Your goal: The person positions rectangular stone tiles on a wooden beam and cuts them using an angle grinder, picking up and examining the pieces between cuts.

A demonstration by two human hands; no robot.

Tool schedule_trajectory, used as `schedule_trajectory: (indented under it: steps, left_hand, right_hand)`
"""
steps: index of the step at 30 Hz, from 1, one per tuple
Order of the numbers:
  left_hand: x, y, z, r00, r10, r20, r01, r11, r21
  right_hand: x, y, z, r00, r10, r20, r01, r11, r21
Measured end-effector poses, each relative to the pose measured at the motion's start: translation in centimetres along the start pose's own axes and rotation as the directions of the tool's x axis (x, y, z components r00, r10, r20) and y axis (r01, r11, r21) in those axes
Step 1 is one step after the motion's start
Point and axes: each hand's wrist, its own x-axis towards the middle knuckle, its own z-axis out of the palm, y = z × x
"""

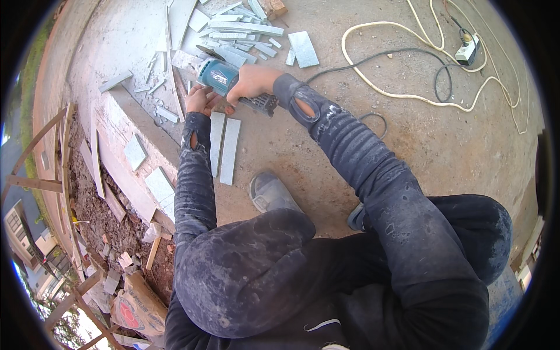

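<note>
My right hand (254, 81) is wrapped round the body of a teal angle grinder (217, 76). The grinder's dark disc (209, 51) points away from me, above dust-covered ground. Just below the grinder's head, my left hand (201, 100) has its fingers curled; whatever they hold is mostly hidden. Close by my left wrist lie two long pale tile strips (230, 153), side by side. A heap of cut tile strips (245, 28) lies beyond the grinder, with a wider tile piece (303, 49) to its right.
A white extension cord (373, 87) loops across the concrete at right to a socket block (467, 50). Square tile pieces (135, 151) lie along the ledge at left. Past the ledge are rubble, wooden boards (95, 160) and a paper sack (138, 306).
</note>
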Motion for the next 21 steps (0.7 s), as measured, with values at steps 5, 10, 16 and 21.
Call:
schedule_trajectory:
  steps: [5, 10, 16, 21]
  left_hand:
    - [-0.29, 0.08, 0.06, 1.0, -0.006, 0.012, 0.006, 1.0, -0.019]
    - [-0.05, 0.03, -0.1, 1.0, 0.027, 0.006, -0.027, 0.999, -0.017]
    - [-0.38, 0.22, 0.14, 1.0, 0.0, 0.002, 0.0, 1.0, -0.018]
    - [-0.25, 0.09, 0.05, 1.0, 0.001, 0.01, -0.001, 1.0, -0.029]
  right_hand:
    - [-0.11, 0.19, 0.11, 1.0, -0.006, -0.011, 0.006, 1.0, -0.021]
    - [-0.24, 0.35, 0.23, 0.999, -0.037, -0.006, 0.037, 0.999, -0.02]
    - [-0.39, 0.62, 0.28, 1.0, -0.028, -0.003, 0.028, 1.0, -0.013]
    - [-0.47, 0.84, 0.44, 0.999, -0.039, -0.008, 0.039, 0.999, -0.012]
